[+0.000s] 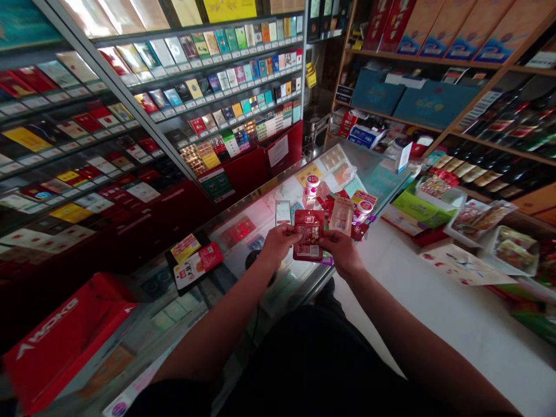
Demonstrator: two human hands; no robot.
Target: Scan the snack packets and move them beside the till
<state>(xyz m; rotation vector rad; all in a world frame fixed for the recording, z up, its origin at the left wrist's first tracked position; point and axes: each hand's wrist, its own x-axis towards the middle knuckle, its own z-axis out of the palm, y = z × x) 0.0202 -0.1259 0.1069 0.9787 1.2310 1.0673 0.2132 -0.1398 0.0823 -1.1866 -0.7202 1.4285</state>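
A dark red snack packet (308,238) is held upright over the glass counter, pinched at both side edges. My left hand (278,243) grips its left edge between thumb and fingers. On its right edge, my right hand (341,248) is closed the same way. Just behind the packet are a pale brown pouch (342,214), a white tub with a pink lid (312,186) and a second such tub (364,209). Several red packets lie among them. Close to my left hand stands a small white box (283,213).
The glass counter (295,284) runs diagonally, with a red shoe-type box (69,341) at near left and a black tray (195,266) holding packets. Cigarette shelves (217,58) rise behind it. Boxes of packaged snacks (473,223) and wine bottles (473,165) are at right.
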